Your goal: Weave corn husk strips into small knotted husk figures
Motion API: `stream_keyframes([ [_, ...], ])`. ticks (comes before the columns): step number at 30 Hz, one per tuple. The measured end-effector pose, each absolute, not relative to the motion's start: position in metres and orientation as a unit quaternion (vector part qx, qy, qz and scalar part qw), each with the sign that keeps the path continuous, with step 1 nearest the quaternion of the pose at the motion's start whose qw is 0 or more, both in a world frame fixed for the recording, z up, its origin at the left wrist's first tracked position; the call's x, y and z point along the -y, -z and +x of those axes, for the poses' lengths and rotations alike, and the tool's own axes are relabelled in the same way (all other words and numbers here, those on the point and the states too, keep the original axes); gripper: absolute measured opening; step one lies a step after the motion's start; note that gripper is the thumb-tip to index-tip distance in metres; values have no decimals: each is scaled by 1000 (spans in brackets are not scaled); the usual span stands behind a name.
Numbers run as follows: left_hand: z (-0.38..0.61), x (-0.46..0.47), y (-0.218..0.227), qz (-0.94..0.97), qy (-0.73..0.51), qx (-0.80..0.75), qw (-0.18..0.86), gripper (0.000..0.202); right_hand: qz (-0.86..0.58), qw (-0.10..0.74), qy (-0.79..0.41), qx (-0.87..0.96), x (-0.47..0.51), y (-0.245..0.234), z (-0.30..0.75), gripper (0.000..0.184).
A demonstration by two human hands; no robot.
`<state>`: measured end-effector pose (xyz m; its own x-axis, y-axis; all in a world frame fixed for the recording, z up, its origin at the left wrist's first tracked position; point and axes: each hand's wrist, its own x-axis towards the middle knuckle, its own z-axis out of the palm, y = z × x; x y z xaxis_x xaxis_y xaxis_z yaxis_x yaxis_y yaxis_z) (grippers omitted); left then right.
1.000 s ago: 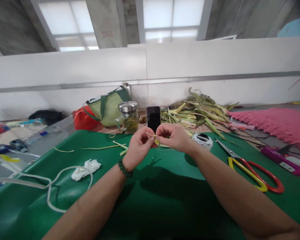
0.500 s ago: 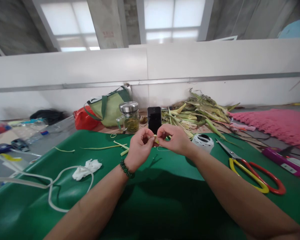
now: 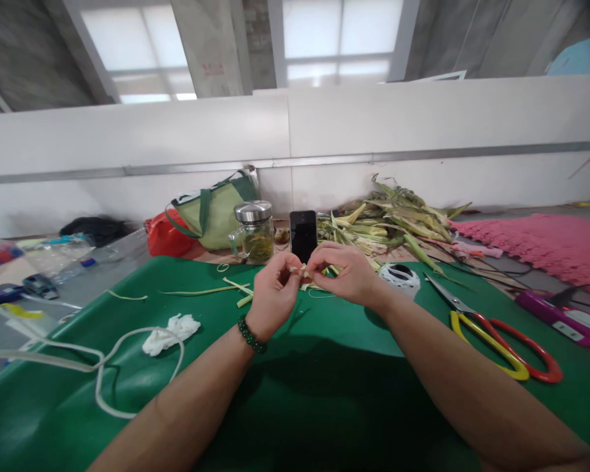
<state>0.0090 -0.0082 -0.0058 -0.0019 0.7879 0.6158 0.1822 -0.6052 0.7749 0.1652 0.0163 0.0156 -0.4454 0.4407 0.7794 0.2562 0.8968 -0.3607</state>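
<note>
My left hand (image 3: pixel 276 290), with a green bead bracelet at the wrist, pinches a small pale yellow-green piece of corn husk (image 3: pixel 304 271). From the other side my right hand (image 3: pixel 341 272) pinches the same piece, fingertips close to those of the left. Both hands are raised over the green mat (image 3: pixel 319 393), before a phone (image 3: pixel 303 233) propped upright. The fingers hide much of the piece. Beyond the right hand lies a heap of corn husks (image 3: pixel 398 213). Narrow husk strips (image 3: pixel 244 300) rest on the mat left of my hands.
Large scissors (image 3: pixel 491 334) with red and yellow handles lie at right, near a white patterned roll (image 3: pixel 400 278). A lidded glass mug (image 3: pixel 254 236) stands behind the left hand. At left are crumpled tissue (image 3: pixel 171 334) and a white cord (image 3: pixel 101 387). A purple tool (image 3: pixel 563 316) sits far right.
My hands stay almost in place, with small finger shifts. The right hand has tilted slightly, and the piece between the fingertips has turned a little. The other things are unmoved.
</note>
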Motion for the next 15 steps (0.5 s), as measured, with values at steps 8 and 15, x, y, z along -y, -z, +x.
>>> stream_keyframes([
  [8,6,8,7,680,-605,-371,183,17,-209,525,-126,815,-17,-12,163,7],
  [15,5,8,8,693,-593,-375,170,16,-266,513,-255,775,-13,-17,162,9],
])
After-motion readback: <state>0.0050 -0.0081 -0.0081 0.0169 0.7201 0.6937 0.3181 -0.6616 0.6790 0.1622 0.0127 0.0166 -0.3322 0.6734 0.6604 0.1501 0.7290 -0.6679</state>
